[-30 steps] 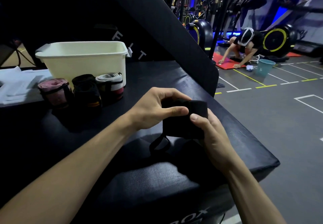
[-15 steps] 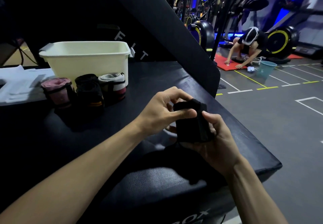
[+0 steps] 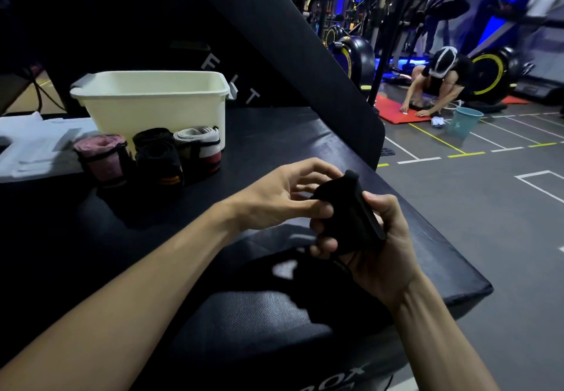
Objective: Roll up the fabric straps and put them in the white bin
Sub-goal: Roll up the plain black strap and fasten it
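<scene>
A black fabric strap [image 3: 348, 213], mostly rolled into a thick bundle, is held above the black padded box [image 3: 274, 134]. My right hand [image 3: 378, 247] grips the roll from the right and below, thumb on its outer edge. My left hand [image 3: 283, 198] pinches the roll's left side with thumb and fingertips. A loose black loop hangs under the roll. The white bin [image 3: 152, 107] stands at the back left. In front of it stand three rolled straps: a pink one [image 3: 102, 158], a black one [image 3: 158, 158] and a grey-and-red one [image 3: 200, 146].
White cloth or paper [image 3: 27, 146] lies at the far left. A slanted black pad [image 3: 305, 55] rises behind the box. The box's right edge drops to the gym floor, where a person [image 3: 433, 85] crouches on a red mat beside a teal bucket [image 3: 465, 122].
Both hands have lifted and turned the black roll so it stands more on end. My left thumb moved from the roll's top to its left side.
</scene>
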The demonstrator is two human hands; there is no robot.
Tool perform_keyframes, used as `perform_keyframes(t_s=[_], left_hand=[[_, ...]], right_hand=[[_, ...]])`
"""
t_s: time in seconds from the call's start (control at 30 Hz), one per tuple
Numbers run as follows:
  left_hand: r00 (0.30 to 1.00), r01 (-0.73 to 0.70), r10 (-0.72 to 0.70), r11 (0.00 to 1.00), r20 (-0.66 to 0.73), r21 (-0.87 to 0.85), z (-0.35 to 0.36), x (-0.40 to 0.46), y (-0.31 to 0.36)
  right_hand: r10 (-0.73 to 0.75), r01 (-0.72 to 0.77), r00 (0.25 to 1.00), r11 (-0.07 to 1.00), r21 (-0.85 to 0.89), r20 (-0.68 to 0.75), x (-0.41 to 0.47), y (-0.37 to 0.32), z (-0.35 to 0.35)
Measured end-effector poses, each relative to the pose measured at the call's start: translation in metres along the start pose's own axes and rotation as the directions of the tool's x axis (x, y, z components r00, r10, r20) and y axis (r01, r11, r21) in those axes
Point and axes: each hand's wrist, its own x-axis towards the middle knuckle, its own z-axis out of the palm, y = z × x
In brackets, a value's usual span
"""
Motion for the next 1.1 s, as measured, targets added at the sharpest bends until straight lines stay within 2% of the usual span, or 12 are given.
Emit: perform_keyframes(t_s=[0.07,0.13,0.2,0.3,0.37,0.43,0.53,0.63,0.73,0.83,1.0,1.1], left_hand=[[1.000,-0.011,0.011,1.000,0.000,0.021,0.000,0.001,0.001],[0.999,-0.037,0.037,0.999,0.000,-0.035,-0.003,0.002,0.000],[0.999,-0.051,0.051,0.996,0.002,-0.068,-0.004,0.001,0.003],[0.995,-0.093,0.094,0.992,-0.013,0.085,-0.006,0.002,0.008],[0.991,-0.116,0.129,0.969,-0.047,0.217,-0.008,0.002,0.008],[0.970,-0.128,0.189,0.932,-0.154,0.340,-0.008,0.001,0.007],[0.906,-0.189,0.329,0.877,-0.266,0.442,-0.007,0.001,0.008],[0.866,-0.240,0.418,0.828,-0.273,0.506,-0.006,-0.001,0.011],[0.852,-0.220,0.426,0.818,-0.303,0.531,-0.008,-0.002,0.014],[0.863,-0.178,0.373,0.857,-0.341,0.484,-0.011,-0.004,0.016],[0.878,-0.110,0.216,0.960,-0.428,0.258,-0.014,-0.003,0.023],[0.871,-0.034,0.023,0.999,-0.491,-0.015,-0.013,-0.001,0.033]], right_hand=[[0.000,-0.001,0.999,1.000,-0.021,-0.051,-0.002,0.000,0.001],[0.013,-0.014,0.997,1.000,-0.015,-0.071,-0.002,0.000,0.001],[0.027,-0.027,0.999,1.000,-0.009,-0.024,-0.003,-0.001,-0.002],[0.003,-0.002,0.999,0.999,-0.033,0.047,-0.004,0.000,-0.006],[-0.076,0.074,0.997,0.992,-0.100,-0.011,-0.003,0.000,-0.007],[-0.178,0.149,0.974,0.969,-0.196,-0.140,0.001,0.000,-0.007],[-0.329,0.219,0.887,0.917,-0.333,-0.324,0.008,0.000,-0.009],[-0.367,0.232,0.846,0.907,-0.351,-0.388,0.010,0.001,-0.006],[-0.374,0.210,0.832,0.897,-0.390,-0.411,0.010,0.001,-0.005],[-0.414,0.204,0.805,0.865,-0.458,-0.425,0.010,0.001,-0.004],[-0.452,0.206,0.768,0.845,-0.494,-0.453,0.011,0.004,-0.003],[-0.450,0.195,0.775,0.838,-0.510,-0.443,0.010,0.007,-0.001]])
